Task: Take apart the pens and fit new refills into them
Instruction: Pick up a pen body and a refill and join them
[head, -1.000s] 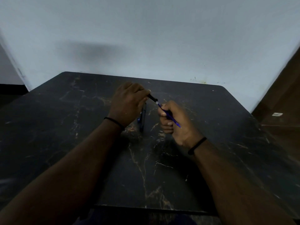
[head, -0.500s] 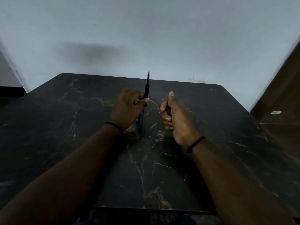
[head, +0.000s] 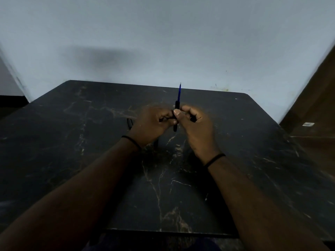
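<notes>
A black pen piece (head: 176, 107) stands upright between both hands, with a blue refill (head: 179, 92) sticking up out of its top. My left hand (head: 154, 122) pinches the black piece from the left side. My right hand (head: 194, 124) pinches it from the right, thumb pressed against it, and a dark part shows inside its curled fingers. Another black pen part (head: 129, 122) lies on the table just left of my left hand. A dark piece (head: 156, 143) shows below my left wrist.
The black marble-patterned table (head: 90, 151) reaches to a pale wall behind. Brown floor lies to the right with a small white object (head: 308, 124) on it. The table's near edge runs under my forearms.
My hands have come together. The upright pen piece with the blue refill, held by the left hand alone half a second ago, is now pinched by both hands. The view shifted slightly.
</notes>
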Demonstrator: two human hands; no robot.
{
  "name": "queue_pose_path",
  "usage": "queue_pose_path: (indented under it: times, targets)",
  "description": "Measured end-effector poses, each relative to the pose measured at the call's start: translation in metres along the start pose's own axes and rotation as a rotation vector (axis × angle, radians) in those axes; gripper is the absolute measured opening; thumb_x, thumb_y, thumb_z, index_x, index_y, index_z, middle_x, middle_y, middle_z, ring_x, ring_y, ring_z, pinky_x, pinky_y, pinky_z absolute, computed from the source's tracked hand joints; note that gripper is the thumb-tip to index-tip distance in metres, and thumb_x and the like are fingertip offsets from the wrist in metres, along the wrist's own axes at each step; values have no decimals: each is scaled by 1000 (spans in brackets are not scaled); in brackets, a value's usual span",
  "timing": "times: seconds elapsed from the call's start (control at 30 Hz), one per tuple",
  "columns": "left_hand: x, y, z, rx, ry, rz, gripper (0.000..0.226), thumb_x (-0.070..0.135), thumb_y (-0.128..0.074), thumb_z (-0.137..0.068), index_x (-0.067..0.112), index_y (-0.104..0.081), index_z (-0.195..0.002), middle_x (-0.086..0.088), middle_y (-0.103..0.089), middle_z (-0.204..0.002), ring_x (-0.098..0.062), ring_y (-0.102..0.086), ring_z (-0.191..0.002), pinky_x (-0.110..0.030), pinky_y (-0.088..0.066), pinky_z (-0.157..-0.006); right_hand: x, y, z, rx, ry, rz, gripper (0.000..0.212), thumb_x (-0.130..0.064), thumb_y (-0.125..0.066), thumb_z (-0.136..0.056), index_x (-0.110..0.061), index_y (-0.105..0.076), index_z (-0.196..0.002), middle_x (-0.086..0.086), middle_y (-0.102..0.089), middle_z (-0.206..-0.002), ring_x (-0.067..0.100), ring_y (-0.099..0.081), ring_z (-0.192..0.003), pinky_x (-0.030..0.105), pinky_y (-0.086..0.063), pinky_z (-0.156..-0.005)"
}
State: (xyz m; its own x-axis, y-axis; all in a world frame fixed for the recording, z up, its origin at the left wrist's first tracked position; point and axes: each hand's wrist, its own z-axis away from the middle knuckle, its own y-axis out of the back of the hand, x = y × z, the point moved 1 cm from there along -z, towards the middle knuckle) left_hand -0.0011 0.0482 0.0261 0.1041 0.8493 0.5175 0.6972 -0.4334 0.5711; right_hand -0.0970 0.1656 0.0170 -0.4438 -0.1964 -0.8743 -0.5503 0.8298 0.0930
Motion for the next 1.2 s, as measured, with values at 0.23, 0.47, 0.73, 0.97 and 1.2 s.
queue_pose_path:
  times: [0.23, 0.47, 0.73, 0.97, 1.2]
  targets:
    - [-29, 23, 1, 252, 364, -169, 36, 42, -59, -92, 15, -68, -71, -4, -60, -60, -16, -57, -54, -31, -46, -55, -1, 3, 0, 37, -6, -20, 7, -26, -72, -91, -29, -67, -95, 0, -69, -91, 10, -64, -86, 22, -53, -80]
    - [-70, 41, 5, 118, 824, -655, 42, 39, -59, -84, 1, -69, -100, -23, -67, -106, -41, -64, -99, -38, -49, -81, -2, 0, 4, -33, -29, -23, 11, -22, -71, -92, -12, -71, -87, 5, -58, -74, 9, -53, -69, 25, -49, -67]
    - [-48, 25, 1, 102, 543, -436, 32, 40, -76, -78, 18, -65, -59, 6, -63, -60, -9, -59, -54, -22, -44, -52, 1, 0, 4, -28, -44, -1, 11, -25, -73, -90, -16, -71, -87, -10, -57, -69, -2, -51, -63, 14, -48, -64]
    - [-48, 18, 3, -29, 603, -405, 39, 53, -82, -67, 16, -69, -60, 7, -65, -56, -9, -62, -55, -21, -42, -49, -1, 1, 3, -25, -28, 13, 13, -25, -73, -90, -13, -70, -86, -8, -56, -69, 2, -52, -64, 19, -49, -65]
    - [-55, 24, 5, -92, 659, -380, 44, 57, -79, -68, 14, -69, -67, -1, -69, -66, -17, -66, -65, -35, -57, -66, 1, 1, 3, -39, -35, 22, 17, -27, -73, -90, -11, -72, -87, -8, -55, -69, 4, -50, -64, 18, -47, -63]
